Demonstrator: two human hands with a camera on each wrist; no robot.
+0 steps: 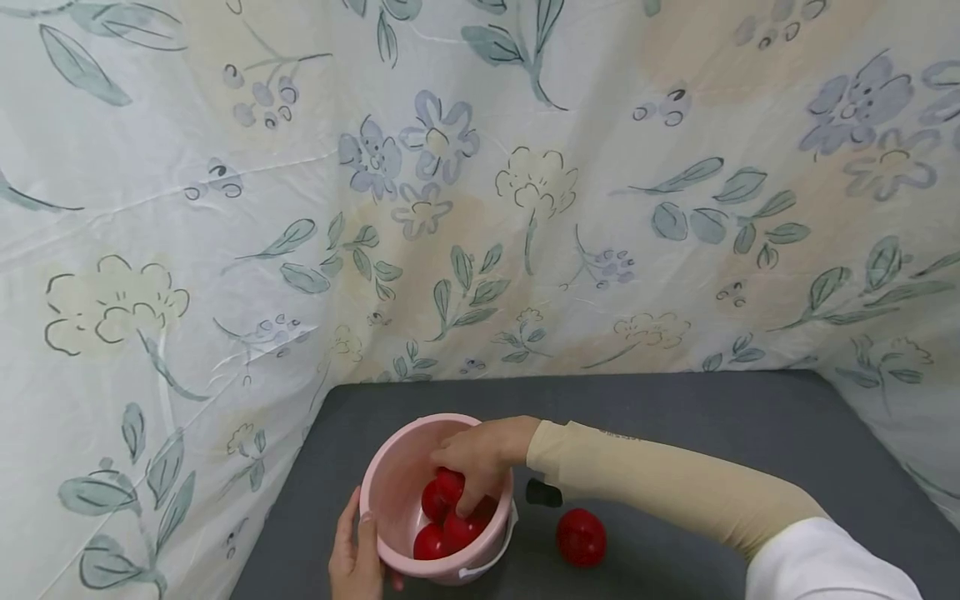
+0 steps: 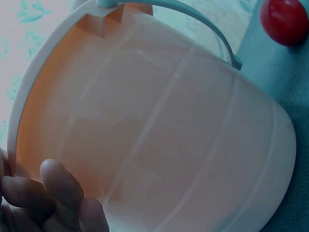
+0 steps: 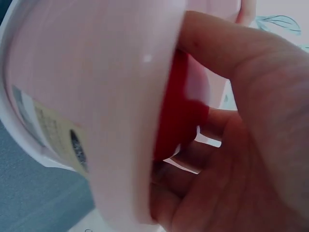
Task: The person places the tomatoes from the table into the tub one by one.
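Red ball in grip: right hand reaches down into pink bucket, fingers curled round one red ball; right wrist view shows red ball against palm, fingers bent under it, just inside bucket rim.
R grip state: closed round the ball, not wide; ball partly hidden by hand in head view.
L grip: left hand on near-left side of bucket, thumb up along the wall by the rim, fingers wrapped on outer wall; left wrist view shows fingertips pressed on bucket wall.
Bucket contents: other red balls lie at the bottom, touching each other, below the held one; exact count hard to tell w/ hand over them.
Bucket: pink plastic, upright w/ slight tilt toward the camera, white handle hanging down on near-right side; label on outer wall seen in right wrist view.
Loose ball: one more red ball on grey counter, just right of bucket, not touching it; also top right in left wrist view.
Small black item: on counter btwn bucket and loose ball, under the forearm; what it is, can't tell.
Sleeve: beige sleeve on right forearm, white cuff further up.
Backdrop: floral sheet, pale w/ blue-green leaves, behind and at both sides of counter.
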